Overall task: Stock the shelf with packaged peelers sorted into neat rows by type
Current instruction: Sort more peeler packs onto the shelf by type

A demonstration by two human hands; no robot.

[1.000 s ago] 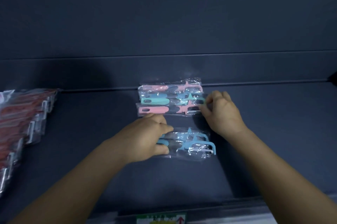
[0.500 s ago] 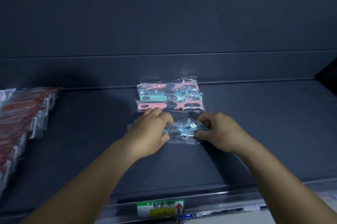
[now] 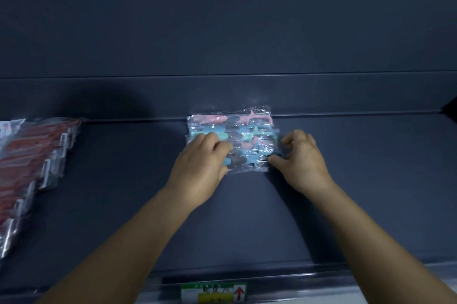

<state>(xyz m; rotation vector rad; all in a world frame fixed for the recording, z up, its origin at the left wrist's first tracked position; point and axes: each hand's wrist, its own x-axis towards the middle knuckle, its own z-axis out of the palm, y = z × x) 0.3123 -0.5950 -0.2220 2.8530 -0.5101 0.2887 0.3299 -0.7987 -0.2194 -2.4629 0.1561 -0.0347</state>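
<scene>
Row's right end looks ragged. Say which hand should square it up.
Right. The right hand already pinches the front blue peeler pack at that end; the left hand lies across the handle end.

Single head-worn wide-angle view, looking forward and down onto a dark blue-grey shelf board [image 3: 346,192] from close range. Shelf back wall fills the upper frame; front edge with green-and-yellow price label [image 3: 214,293] sits at the bottom. No second view.
</scene>
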